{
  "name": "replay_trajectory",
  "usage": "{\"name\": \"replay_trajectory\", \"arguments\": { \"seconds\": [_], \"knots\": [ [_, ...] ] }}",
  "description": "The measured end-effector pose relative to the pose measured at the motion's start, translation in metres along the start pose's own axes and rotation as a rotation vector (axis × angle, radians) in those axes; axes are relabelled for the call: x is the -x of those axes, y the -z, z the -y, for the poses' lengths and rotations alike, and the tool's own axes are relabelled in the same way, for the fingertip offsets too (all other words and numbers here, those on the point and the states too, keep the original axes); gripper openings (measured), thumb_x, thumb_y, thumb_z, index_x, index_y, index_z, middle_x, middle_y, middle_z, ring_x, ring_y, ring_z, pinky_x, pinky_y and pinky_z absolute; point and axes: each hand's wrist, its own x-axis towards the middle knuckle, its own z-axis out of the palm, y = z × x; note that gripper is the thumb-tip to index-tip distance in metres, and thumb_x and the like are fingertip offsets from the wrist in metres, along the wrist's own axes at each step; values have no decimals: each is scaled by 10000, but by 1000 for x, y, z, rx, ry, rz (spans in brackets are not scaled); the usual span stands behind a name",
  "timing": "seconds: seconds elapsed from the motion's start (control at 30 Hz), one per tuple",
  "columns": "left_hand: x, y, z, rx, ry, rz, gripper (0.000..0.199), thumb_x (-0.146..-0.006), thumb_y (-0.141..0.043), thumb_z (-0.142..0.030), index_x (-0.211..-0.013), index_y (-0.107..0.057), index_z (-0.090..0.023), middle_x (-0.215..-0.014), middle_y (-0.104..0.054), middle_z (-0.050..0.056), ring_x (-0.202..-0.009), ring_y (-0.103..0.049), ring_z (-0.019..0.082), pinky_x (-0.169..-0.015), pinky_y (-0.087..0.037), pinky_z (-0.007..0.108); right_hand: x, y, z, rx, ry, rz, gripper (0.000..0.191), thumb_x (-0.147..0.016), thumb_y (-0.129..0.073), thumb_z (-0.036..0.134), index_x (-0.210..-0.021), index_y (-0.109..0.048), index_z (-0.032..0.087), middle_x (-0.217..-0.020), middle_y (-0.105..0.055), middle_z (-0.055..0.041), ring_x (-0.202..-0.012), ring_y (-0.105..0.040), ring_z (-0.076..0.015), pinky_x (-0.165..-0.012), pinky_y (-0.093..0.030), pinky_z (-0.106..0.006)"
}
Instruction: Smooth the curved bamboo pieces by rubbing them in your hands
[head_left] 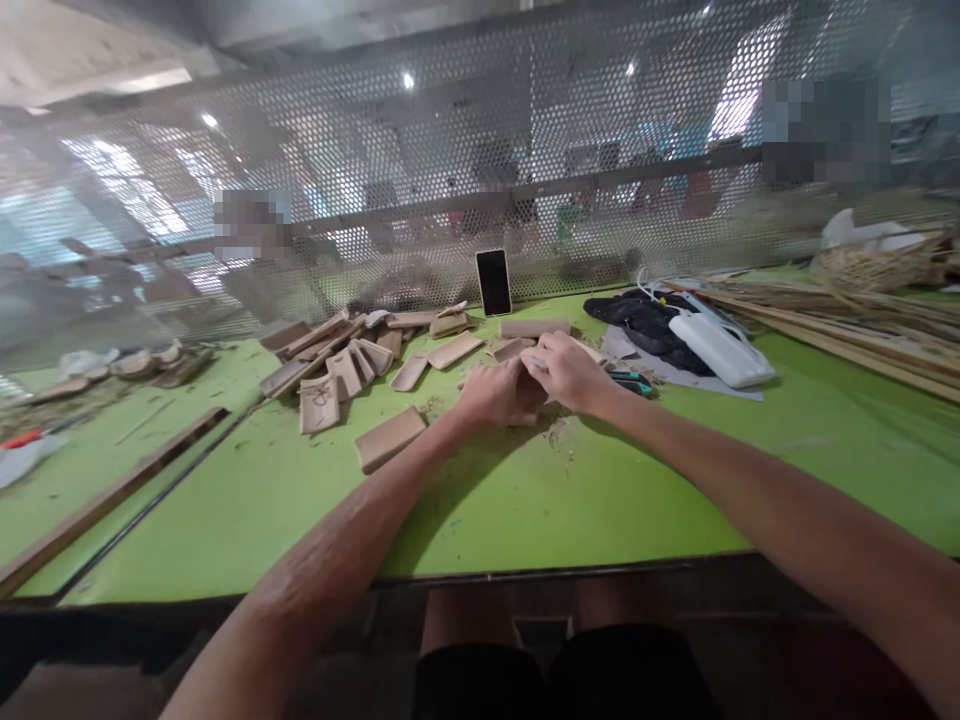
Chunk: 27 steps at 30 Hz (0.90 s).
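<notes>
Wooden piece [529, 390] sits gripped between the left hand [495, 395] and right hand [570, 370], fingers curled tight around it, above the green table [525, 500].

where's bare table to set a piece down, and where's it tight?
Free: the wide green strip between the near table edge and the hands, and the patch right of the right hand, below the white bottle. Crowded: the wood pieces behind the left hand, up to the phone, and the sticks far right.
</notes>
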Motion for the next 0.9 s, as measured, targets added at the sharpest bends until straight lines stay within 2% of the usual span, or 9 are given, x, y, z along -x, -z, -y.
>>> {"name": "replay_trajectory", "arguments": {
  "seconds": [0.27,0.4,0.53,0.73,0.9],
  "knots": [
    [0,2,2,15,-11,10,710,-728,-755,-539,-1276,-497,-168,-1154,-698,136,-950,-672,316,-703,-488,376,-1,-3,-5,-24,-42,46,265,-1012,-448,225,-1019,-699,137,-1031,-709,-140,-920,-569,-246,-797,-376,-350],
    [1,3,2,46,-5,20,681,-735,-748,-526,-1260,-511,-163,-1109,-701,132,-908,-674,301,-696,-487,369,0,0,0,-26,-95,54,220,-987,-476,200,-1009,-685,135,-1001,-734,-134,-843,-594,-232,-729,-353,-339],
    [2,4,2,47,-9,8,713,-726,-752,-531,-1281,-512,-155,-1128,-695,143,-921,-673,310,-695,-489,375,0,1,0,-79,-97,47,225,-981,-488,193,-1044,-693,125,-1056,-744,-147,-885,-620,-244,-742,-368,-337],
    [2,6,0,61,-24,20,787,-722,-767,-532,-1346,-481,-148,-1133,-708,136,-929,-683,310,-720,-496,376,-1,1,-2,-100,14,7,285,-1015,-432,213,-944,-700,146,-962,-737,-129,-860,-568,-241,-785,-376,-350],
    [1,4,1,52,-25,17,754,-716,-763,-567,-1291,-510,-149,-1136,-703,141,-921,-678,308,-707,-499,379,-1,1,0,-73,-41,42,265,-1005,-459,217,-956,-703,126,-970,-738,-142,-843,-554,-242,-755,-362,-348]
  ]
}}
